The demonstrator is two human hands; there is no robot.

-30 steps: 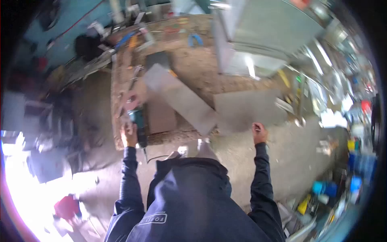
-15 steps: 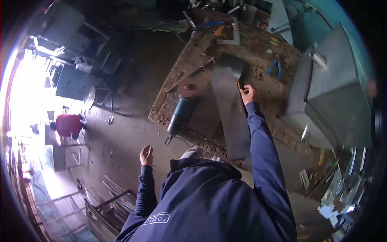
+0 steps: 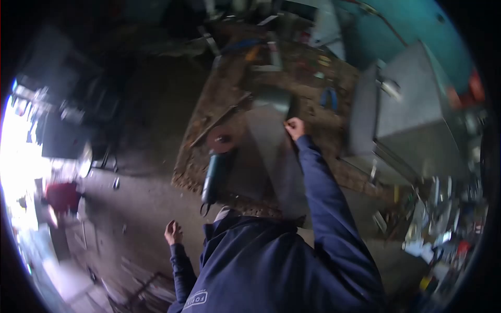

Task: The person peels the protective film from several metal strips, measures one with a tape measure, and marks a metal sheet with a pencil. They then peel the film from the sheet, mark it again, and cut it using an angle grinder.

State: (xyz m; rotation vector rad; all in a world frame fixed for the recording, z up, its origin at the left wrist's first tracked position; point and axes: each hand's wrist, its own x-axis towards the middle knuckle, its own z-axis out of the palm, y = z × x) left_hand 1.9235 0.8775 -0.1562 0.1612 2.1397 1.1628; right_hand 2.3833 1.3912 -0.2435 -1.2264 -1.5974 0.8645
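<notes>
My right hand point(image 3: 295, 128) is closed in a pinch at the right edge of a long grey metal sheet point(image 3: 279, 167) lying on the worn wooden workbench point(image 3: 209, 120). A thin orange pencil-like stick point(image 3: 286, 124) shows at its fingertips, blurred. Off the bench at lower left, my left hand point(image 3: 174, 232) hangs in the air, fingers loosely curled and apart, holding nothing. An angle grinder point(image 3: 212, 175) with a reddish-brown disc rests on the bench left of the sheet. Beyond the sheet's far end lies a darker shiny metal piece point(image 3: 273, 99).
Blue-handled pliers point(image 3: 329, 98) lie right of the sheet. A large metal box point(image 3: 412, 125) stands at the right. A thin bar point(image 3: 222, 119) and a pale angle piece point(image 3: 274, 57) are on the bench. Far left, a person in red point(image 3: 61, 197) is near a bright opening.
The view has turned and shifted, and is more blurred. My right hand stays at the sheet's right edge. My left hand appears lower and further left, still empty.
</notes>
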